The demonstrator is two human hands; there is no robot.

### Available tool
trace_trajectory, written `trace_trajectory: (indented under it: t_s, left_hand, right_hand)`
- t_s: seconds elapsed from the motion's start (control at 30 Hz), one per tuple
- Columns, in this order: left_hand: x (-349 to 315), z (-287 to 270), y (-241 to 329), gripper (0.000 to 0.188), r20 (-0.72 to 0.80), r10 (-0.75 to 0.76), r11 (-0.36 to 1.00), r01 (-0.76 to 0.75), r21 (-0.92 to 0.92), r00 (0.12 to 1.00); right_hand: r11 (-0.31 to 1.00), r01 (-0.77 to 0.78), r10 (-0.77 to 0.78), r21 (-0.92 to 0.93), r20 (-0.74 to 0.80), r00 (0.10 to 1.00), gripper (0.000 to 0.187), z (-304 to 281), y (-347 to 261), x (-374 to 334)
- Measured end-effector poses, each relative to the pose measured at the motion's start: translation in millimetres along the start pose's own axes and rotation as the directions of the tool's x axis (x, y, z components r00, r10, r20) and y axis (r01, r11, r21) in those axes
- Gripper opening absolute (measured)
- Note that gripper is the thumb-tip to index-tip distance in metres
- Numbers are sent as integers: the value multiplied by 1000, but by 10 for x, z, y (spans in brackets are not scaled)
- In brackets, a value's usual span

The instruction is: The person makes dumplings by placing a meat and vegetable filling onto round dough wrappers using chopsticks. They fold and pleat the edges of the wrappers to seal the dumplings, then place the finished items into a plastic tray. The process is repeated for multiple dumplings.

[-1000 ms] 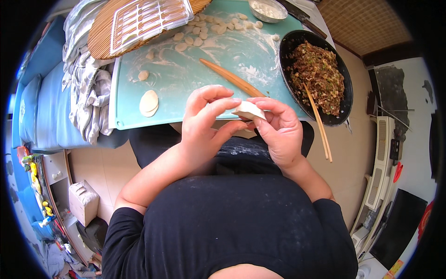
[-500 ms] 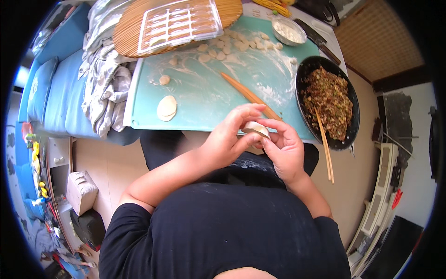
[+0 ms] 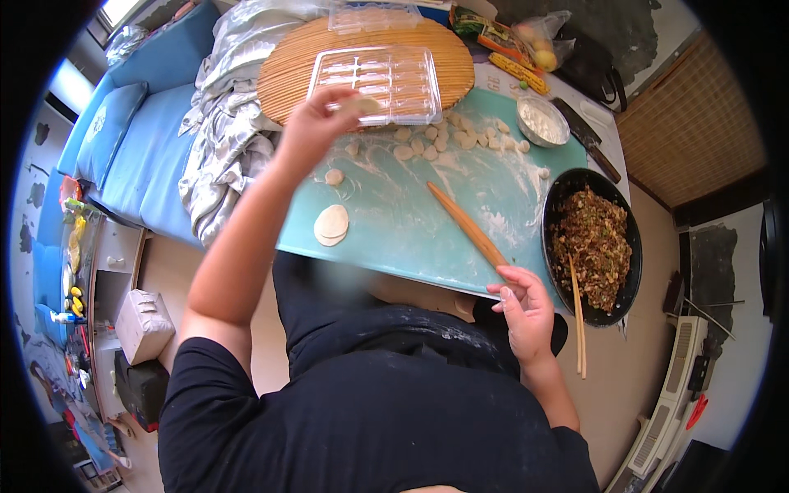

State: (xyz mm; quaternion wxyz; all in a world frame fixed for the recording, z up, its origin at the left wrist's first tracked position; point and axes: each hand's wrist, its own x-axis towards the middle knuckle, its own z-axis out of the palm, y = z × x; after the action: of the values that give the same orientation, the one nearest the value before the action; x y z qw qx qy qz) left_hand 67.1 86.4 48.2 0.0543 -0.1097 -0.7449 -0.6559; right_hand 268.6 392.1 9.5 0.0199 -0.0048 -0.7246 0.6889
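Observation:
My left hand (image 3: 316, 123) is stretched far out over the near edge of a clear plastic compartment tray (image 3: 423, 86). Its fingers are closed on a pale dumpling (image 3: 367, 106), slightly blurred. Down by the mat's near edge, my right hand (image 3: 528, 312) holds nothing, with its fingers apart. Closest to it is the lower end of a tapered wooden rolling pin (image 3: 467, 226), which lies slantwise on a floured green mat (image 3: 386, 209). Left of the pin are a small stack of round dough wrappers (image 3: 332, 223) and one flattened dough piece (image 3: 334, 177).
The tray rests on a round woven board (image 3: 283, 62). Several dough pieces (image 3: 427, 144) lie along the mat's far side, beside a bowl of flour (image 3: 542, 122) and a knife (image 3: 585, 135). At the right stands a black pan of minced filling (image 3: 592, 246) with chopsticks (image 3: 578, 320).
My hands were together around the dumpling at the mat's near edge. The left has carried it forward and left to the tray; the right has let go and moved slightly right. The view has shifted.

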Motion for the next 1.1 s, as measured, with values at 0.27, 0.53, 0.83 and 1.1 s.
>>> trace_trajectory:
  t_s: [0.27, 0.53, 0.83, 1.1]
  left_hand:
    - [693, -530, -376, 21, 131, 57, 735, -130, 666, 990]
    - [721, -575, -431, 15, 192, 120, 585, -226, 779, 974]
    - [395, -456, -123, 13, 215, 169, 499, -272, 823, 962]
    - [354, -390, -5, 13, 160, 20, 255, -159, 954, 987]
  right_hand:
    - [997, -78, 78, -8, 60, 995, 16, 16, 64, -92]
    - [990, -140, 142, -27, 67, 988, 14, -32, 117, -119]
    - [988, -148, 150, -36, 78, 986, 14, -9, 115, -81]
    - [985, -170, 170, -15, 89, 981, 15, -3, 130, -83]
